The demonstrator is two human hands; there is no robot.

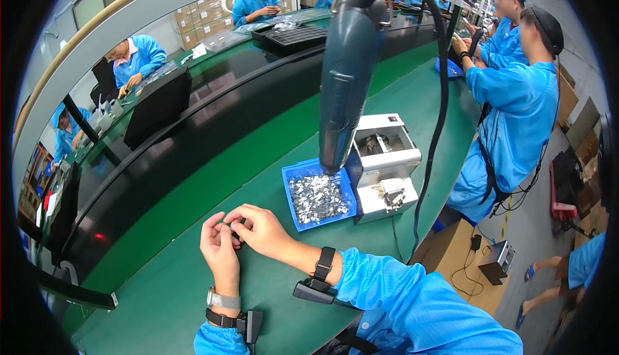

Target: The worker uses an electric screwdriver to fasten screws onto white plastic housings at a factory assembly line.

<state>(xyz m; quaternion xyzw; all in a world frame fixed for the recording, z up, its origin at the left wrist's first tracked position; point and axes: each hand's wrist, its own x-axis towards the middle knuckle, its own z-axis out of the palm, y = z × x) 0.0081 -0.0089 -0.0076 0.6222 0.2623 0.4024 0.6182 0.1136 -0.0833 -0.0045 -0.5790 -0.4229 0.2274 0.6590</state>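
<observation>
Over the green table, my left hand (219, 250) and my right hand (259, 230) meet with their fingers pinched together. Between the fingertips is a small dark piece (236, 238), mostly hidden, whose kind I cannot make out. Both hands seem to be on it. To the right of my right hand stands a blue plastic tray (288, 208) holding many small metal and dark parts (317, 198). Above the tray hangs a dark electric screwdriver (348, 78), its lower end close to the tray's far right corner. Neither hand touches it.
Beside the tray sits a silver screw feeder machine (385, 162). A black cable (443, 97) loops down to its right. Beyond the green table (258, 297) runs a dark conveyor belt (174, 162). Co-workers in blue stand at right (516, 97) and sit across the line (138, 58).
</observation>
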